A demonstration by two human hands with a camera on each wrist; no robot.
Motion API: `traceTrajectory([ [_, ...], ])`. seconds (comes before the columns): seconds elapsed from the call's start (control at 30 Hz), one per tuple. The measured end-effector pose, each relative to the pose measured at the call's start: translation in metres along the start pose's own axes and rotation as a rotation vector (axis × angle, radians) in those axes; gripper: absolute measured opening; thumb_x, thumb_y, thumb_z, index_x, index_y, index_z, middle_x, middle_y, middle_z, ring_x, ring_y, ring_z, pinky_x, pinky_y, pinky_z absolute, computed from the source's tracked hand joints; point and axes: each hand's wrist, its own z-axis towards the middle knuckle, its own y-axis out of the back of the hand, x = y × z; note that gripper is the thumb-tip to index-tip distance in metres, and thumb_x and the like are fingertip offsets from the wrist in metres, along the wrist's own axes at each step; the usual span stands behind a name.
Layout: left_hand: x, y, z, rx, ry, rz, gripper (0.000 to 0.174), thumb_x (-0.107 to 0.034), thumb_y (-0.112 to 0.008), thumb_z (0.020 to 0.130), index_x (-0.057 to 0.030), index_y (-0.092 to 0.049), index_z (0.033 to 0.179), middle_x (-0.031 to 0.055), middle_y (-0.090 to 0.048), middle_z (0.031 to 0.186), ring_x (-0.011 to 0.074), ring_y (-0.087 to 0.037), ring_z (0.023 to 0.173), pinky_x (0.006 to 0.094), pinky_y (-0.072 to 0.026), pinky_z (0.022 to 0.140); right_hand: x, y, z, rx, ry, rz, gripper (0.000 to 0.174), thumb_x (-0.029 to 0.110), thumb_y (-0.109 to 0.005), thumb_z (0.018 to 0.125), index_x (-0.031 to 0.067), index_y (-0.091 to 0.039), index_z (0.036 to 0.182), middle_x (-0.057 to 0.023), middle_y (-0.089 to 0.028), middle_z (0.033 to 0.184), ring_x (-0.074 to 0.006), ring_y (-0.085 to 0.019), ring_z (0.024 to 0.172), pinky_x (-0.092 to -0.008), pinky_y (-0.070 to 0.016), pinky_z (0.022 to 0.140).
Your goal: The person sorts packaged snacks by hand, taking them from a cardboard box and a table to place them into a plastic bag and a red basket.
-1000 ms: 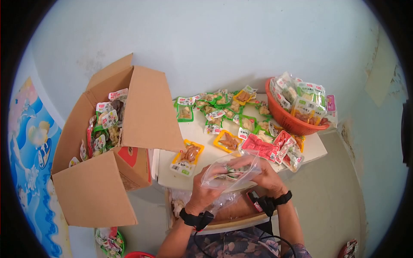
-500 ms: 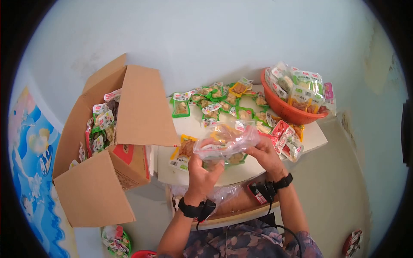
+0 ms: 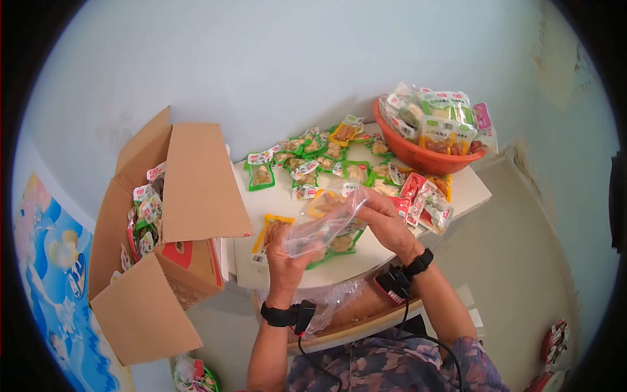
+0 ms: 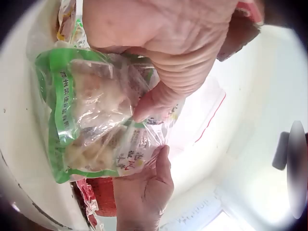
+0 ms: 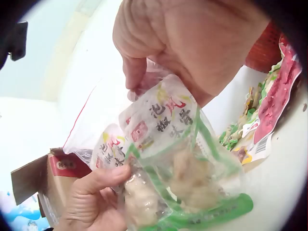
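Both hands hold a clear plastic zip bag (image 3: 321,230) over the front of the white table. Inside it lie green-edged snack packets (image 5: 192,180) with pale pieces behind their clear windows. My left hand (image 3: 286,266) grips the bag's left side, thumb pressed on the plastic in the left wrist view. Opposite it, my right hand (image 3: 388,225) pinches the bag's upper right edge between thumb and fingers. A red line runs along the zip edge (image 5: 77,118) in the right wrist view. Beside the left hand, a yellow-edged packet (image 3: 271,230) lies on the table, partly covered.
An open cardboard box (image 3: 206,183) full of packets stands at left, flaps spread. Green-edged packets (image 3: 261,175) cover the table's back (image 3: 245,271). An orange basket (image 3: 418,157) heaped with packets sits back right, red packets (image 3: 413,189) before it. Below is an open drawer (image 3: 346,317) with clear plastic.
The bag has risen away from the body and tipped, its packets now hanging below. My right hand has shifted from across the bag to its upper edge. The head view has turned slightly.
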Motion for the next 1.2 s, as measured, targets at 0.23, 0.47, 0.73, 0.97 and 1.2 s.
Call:
traceTrajectory([
  [0.23, -0.020, -0.001, 0.005, 0.044, 0.012, -0.008, 0.043, -0.008, -0.069, 0.095, 0.0027, -0.064, 0.136, 0.0092, -0.073, 0.117, 0.0123, -0.066, 0.108, 0.0283, -0.0518, 0.096, 0.018, -0.005, 0.010, 0.062, 0.031, -0.054, 0.023, 0.019, -0.056, 0.108, 0.0026, -0.066, 0.121, -0.0017, -0.069, 0.116, -0.0113, -0.064, 0.109, -0.0314, -0.0504, 0.101],
  [0.47, -0.045, 0.005, 0.015, 0.007, -0.055, -0.065, 0.038, -0.023, -0.055, 0.108, 0.0010, -0.064, 0.137, 0.0060, -0.071, 0.125, 0.0148, -0.065, 0.112, 0.0325, -0.0517, 0.099, 0.042, -0.018, 0.016, 0.064, 0.094, 0.004, 0.021, 0.018, -0.057, 0.108, 0.0014, -0.067, 0.116, -0.0061, -0.073, 0.110, -0.0137, -0.070, 0.103, -0.0329, -0.0556, 0.096],
  [0.73, -0.054, 0.009, 0.021, -0.045, 0.029, -0.198, 0.045, -0.028, -0.052, 0.110, 0.0053, -0.056, 0.139, 0.0160, -0.068, 0.125, 0.0255, -0.068, 0.115, 0.0394, -0.0533, 0.102, 0.044, -0.003, 0.018, 0.017, 0.113, -0.099, 0.019, 0.016, -0.059, 0.107, 0.0003, -0.068, 0.109, -0.0082, -0.075, 0.100, -0.0141, -0.072, 0.096, -0.0320, -0.0578, 0.091],
  [0.97, -0.051, 0.012, 0.021, -0.073, -0.039, -0.085, 0.038, -0.029, -0.054, 0.109, 0.0021, -0.063, 0.129, 0.0112, -0.072, 0.116, 0.0139, -0.065, 0.091, 0.0305, -0.0533, 0.079, 0.049, -0.005, 0.009, -0.030, 0.130, 0.075, 0.011, 0.008, -0.062, 0.103, 0.0015, -0.065, 0.112, -0.0073, -0.074, 0.102, -0.0136, -0.071, 0.097, -0.0303, -0.0564, 0.091],
  [1.2, -0.055, 0.004, 0.021, -0.150, 0.008, -0.206, 0.032, -0.031, -0.054, 0.109, -0.0032, -0.068, 0.119, 0.0084, -0.075, 0.108, 0.0070, -0.058, 0.077, 0.0250, -0.0457, 0.066, 0.053, 0.005, 0.005, -0.064, 0.171, 0.005, 0.008, 0.011, -0.067, 0.101, 0.0034, -0.067, 0.104, -0.0046, -0.074, 0.099, -0.0108, -0.070, 0.096, -0.0263, -0.0548, 0.085],
])
